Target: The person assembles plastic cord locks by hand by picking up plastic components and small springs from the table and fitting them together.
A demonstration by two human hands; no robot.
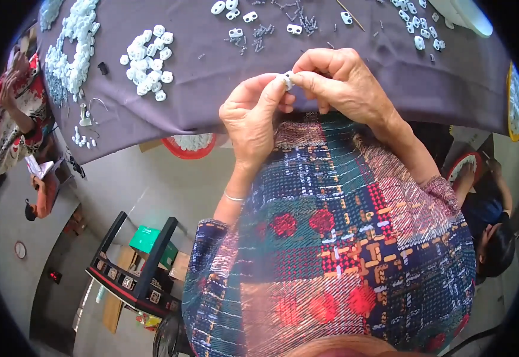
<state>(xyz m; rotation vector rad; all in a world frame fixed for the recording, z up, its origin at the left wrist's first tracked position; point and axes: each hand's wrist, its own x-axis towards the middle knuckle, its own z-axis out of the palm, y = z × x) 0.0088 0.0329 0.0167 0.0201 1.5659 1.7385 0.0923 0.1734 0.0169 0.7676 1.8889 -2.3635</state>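
Between my two hands, just above the near edge of the cloth-covered table, is a small white plastic cord lock (pixel 288 81). My left hand (pixel 248 116) pinches it between thumb and fingertips. From the other side, my right hand (pixel 345 86) has its thumb and forefinger closed on the same piece. The fingers partly cover it, so whether a spring sits inside cannot be seen. Beyond my hands lie small metal springs (pixel 262 35) and loose white two-holed pieces (pixel 294 29). A heap of white cord locks (pixel 150 50) sits to the left.
Large piles of white parts (pixel 72 65) cover the far left of the dark tablecloth (pixel 200 89). A thin stick (pixel 351 16) and a white bowl (pixel 464 15) lie toward the back right. A red-rimmed basin (pixel 189 153) stands below the table edge. Other people are at both sides.
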